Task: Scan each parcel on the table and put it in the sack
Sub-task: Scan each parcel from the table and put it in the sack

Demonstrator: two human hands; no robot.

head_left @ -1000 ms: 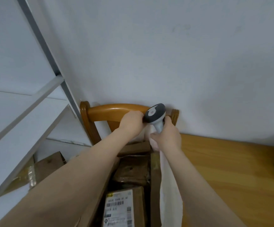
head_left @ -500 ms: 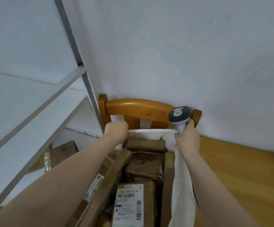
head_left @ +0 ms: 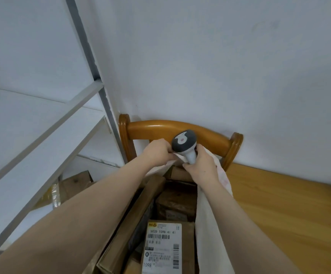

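Both hands up at the sack [head_left: 210,224] mouth, by the chair back [head_left: 160,128]: left hand [head_left: 157,152] pinches rim, right hand [head_left: 200,166] grips scanner [head_left: 183,143] handle plus rim; labelled parcel [head_left: 163,248] inside sack

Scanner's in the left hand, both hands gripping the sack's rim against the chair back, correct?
Wrong hand: the head view shows the barcode scanner in the right hand. Both it and the left hand do grip the sack rim by the chair back.
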